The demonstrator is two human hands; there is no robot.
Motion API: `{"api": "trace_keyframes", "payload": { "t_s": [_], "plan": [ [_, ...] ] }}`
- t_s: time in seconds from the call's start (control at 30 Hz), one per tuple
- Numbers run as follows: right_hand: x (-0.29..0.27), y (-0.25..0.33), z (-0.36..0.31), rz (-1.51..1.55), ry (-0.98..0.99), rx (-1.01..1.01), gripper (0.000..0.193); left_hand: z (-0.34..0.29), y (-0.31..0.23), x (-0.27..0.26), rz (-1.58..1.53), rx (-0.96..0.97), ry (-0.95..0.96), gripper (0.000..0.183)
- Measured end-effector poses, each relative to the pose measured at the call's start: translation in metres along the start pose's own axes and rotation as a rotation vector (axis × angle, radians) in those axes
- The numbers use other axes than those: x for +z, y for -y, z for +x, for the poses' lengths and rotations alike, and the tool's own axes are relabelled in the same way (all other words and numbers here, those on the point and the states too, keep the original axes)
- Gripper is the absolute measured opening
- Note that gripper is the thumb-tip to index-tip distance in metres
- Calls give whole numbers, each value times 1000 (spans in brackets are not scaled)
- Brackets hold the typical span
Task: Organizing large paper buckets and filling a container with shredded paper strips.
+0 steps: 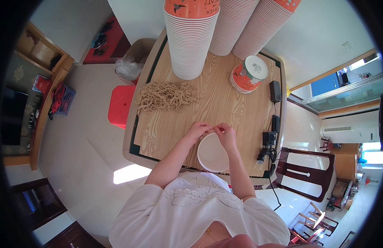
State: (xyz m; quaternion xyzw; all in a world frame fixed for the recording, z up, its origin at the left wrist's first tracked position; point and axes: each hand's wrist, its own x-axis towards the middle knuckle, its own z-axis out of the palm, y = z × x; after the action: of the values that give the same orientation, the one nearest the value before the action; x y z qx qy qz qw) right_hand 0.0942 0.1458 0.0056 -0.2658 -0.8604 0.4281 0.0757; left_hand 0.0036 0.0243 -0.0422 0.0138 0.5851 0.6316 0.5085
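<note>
A white round paper bucket [213, 154] stands at the table's near edge, its open mouth facing up. Over its far rim my left hand [197, 130] and my right hand [226, 134] meet, fingertips pinched close together. Whatever lies between the fingertips is too small to make out. Beyond my left hand lies a loose heap of tan twine cords [166, 97]. Farther back on the right is a short stack of orange patterned buckets [242, 78], with a bucket lying tilted on top, its pale round base showing.
Tall stacks of nested paper buckets [187, 49] rise along the table's far side. Black power adapters [275, 91] and tangled cables [272, 153] line the right edge. A red stool [121, 106] stands left of the table, and a dark wooden chair [303, 173] at the right.
</note>
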Motion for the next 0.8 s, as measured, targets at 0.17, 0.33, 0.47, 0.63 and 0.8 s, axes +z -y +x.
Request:
{"api": "trace_keyframes", "payload": {
  "t_s": [0.17,0.33,0.47,0.63,0.8],
  "plan": [
    [-1,0,1,-21,16,17,14,-2,-3,3,3,38,-12,14],
    [-1,-7,6,61,24,87,15,8,8,-1,227,70,-119,14],
    [-4,-9,9,118,36,62,15,9,17,-5,445,134,-153,13],
    [-7,-6,8,77,54,85,15,14,27,-11,416,172,-146,11],
    [-4,-16,14,37,110,86,15,15,28,-13,215,156,-154,9]
  ]
}}
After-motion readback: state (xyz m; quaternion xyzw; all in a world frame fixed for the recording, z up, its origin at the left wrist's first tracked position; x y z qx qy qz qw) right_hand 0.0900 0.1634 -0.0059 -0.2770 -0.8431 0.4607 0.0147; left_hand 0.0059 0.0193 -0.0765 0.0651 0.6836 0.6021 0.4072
